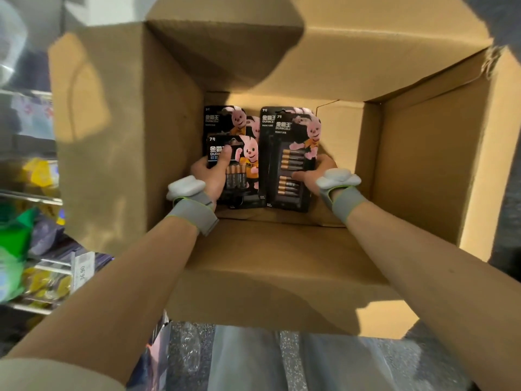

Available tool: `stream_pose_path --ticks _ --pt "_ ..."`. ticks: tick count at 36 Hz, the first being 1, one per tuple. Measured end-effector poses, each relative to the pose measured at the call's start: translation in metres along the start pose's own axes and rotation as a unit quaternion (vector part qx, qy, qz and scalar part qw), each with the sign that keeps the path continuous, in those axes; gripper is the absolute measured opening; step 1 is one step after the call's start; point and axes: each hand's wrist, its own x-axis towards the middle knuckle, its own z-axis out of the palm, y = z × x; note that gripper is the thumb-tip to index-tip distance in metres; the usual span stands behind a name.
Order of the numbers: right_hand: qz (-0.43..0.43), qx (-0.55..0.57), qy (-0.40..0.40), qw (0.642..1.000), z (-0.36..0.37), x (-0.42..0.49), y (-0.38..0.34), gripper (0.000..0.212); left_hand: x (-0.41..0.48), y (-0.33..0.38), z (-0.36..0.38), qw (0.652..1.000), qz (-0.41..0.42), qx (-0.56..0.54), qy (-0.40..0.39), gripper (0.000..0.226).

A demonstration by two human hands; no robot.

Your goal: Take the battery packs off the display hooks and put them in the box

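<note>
Both my arms reach down into an open cardboard box point(417, 165). My left hand point(210, 176) grips a small black battery pack point(239, 162) with a pink rabbit on it, thumb across its front. My right hand point(317, 172) holds a long battery pack point(296, 162) with two rows of batteries, fingers curled round its right edge. Under them on the box floor lie other black battery packs: one at the back left point(222, 119) and one beneath the long pack point(266, 153). No display hooks are in view.
The box flaps point(93, 108) stand up on all sides and hem in my arms. Store shelves point(31, 198) with coloured packets and a price tag point(83, 270) run along the left. A speckled floor point(186, 348) shows below the box.
</note>
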Motion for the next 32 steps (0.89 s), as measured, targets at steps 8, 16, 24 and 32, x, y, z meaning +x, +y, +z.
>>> stream_pose_path --ticks 8,16,24,32 --pt "0.005 -0.102 0.043 0.994 0.019 0.005 -0.005 0.088 0.008 -0.007 -0.002 0.999 -0.037 0.028 0.019 0.062" --pt "-0.017 -0.05 0.018 0.998 0.011 0.006 -0.002 0.084 0.013 -0.012 0.01 0.995 -0.082 0.062 0.017 0.098" --pt "-0.018 0.053 -0.007 0.998 0.009 0.009 -0.003 0.048 0.014 -0.01 0.016 0.993 -0.112 0.023 0.007 0.09" --pt "0.005 0.102 0.003 0.995 -0.002 0.008 0.009 0.053 0.004 -0.004 0.02 0.995 -0.085 -0.022 -0.052 0.059"
